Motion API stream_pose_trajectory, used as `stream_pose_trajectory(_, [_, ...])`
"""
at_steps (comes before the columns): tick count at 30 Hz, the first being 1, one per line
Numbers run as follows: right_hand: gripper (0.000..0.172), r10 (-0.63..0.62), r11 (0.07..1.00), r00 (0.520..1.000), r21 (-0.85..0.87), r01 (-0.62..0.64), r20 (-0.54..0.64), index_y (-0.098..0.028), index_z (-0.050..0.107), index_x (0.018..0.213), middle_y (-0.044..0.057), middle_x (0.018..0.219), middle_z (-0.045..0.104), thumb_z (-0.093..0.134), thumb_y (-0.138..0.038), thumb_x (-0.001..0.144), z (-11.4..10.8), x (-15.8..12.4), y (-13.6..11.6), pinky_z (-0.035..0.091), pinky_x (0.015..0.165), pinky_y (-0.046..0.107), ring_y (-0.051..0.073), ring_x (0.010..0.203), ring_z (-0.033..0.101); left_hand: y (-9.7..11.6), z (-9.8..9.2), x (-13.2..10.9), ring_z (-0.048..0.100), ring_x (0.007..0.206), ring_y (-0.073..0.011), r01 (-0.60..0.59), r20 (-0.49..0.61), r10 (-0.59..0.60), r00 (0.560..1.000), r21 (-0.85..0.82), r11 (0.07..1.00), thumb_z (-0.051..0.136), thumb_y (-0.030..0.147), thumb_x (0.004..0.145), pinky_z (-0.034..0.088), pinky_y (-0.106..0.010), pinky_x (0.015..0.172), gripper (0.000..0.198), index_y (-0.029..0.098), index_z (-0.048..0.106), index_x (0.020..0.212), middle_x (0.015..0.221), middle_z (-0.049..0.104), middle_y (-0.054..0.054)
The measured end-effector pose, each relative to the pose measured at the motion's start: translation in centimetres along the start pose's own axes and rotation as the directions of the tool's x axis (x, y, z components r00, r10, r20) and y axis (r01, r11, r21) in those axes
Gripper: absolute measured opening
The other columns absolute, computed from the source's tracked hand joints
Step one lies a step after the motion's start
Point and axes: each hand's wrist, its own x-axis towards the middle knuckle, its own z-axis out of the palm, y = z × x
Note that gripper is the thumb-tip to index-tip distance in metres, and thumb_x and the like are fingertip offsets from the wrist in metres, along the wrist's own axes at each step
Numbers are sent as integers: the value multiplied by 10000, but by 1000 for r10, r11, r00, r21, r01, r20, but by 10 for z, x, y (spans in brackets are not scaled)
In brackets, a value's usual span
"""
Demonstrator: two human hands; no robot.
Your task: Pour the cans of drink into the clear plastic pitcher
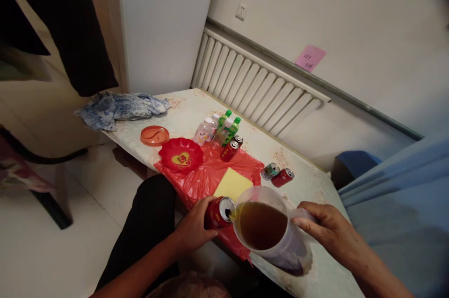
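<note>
Pitcher (278,252) tipped by its handle (306,216) in my right hand (328,227), spout (235,213) at red can (216,214) clasped in my left hand (195,225), both nearer me than yellow sheet (232,183)

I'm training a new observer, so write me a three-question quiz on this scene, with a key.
1. True or false: the right hand holds the translucent pitcher by its handle.
2. What does the left hand hold? A) a pink note; B) a red drink can; C) a red scalloped plate.
3. How many green-capped bottles can you count?

Key: 1. True. 2. B. 3. Two.
</note>
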Motion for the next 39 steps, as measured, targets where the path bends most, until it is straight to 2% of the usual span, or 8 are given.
stream_pose_trajectory(14, [480, 12, 999, 999, -35, -11, 39, -193, 459, 582, -33, 573, 384, 514, -609, 815, 2, 1, 2, 294, 524, 247, 128, 556, 385, 2, -1, 0, 494, 1259, -270, 14, 19, -15, 1000, 4, 1000, 664, 84, 604, 360, -430, 1102, 741, 223, 439, 1296, 1337, 537, -86])
stream_pose_trajectory(32, [482, -6, 1000, 999, 2, 6, 34, -186, 495, 585, -34, 566, 380, 535, -607, 815, 8, 6, 7, 267, 509, 247, 119, 539, 369, 3, -5, -1, 495, 1252, -270, 56, 29, -56, 998, -10, 998, 663, 95, 598, 351, -427, 1099, 739, 214, 440, 1292, 1333, 541, -90])
stream_pose_trajectory(36, [476, 8, 997, 999, 79, -11, 31, -185, 483, 574, -39, 576, 356, 561, -597, 799, 11, 10, 12, 255, 517, 248, 113, 551, 335, 2, -6, -1, 490, 1262, -273, 73, 23, -73, 997, -20, 997, 655, 87, 589, 345, -429, 1106, 754, 206, 428, 1298, 1348, 533, -94])
stream_pose_trajectory(39, [491, 25, 976, 998, 215, -36, 57, -187, 473, 568, -45, 568, 349, 598, -623, 757, 17, 15, 22, 246, 514, 247, 111, 551, 317, 1, -8, 0, 480, 1277, -273, 78, 8, -78, 997, -21, 997, 659, 85, 585, 330, -432, 1120, 760, 213, 423, 1296, 1359, 529, -94])
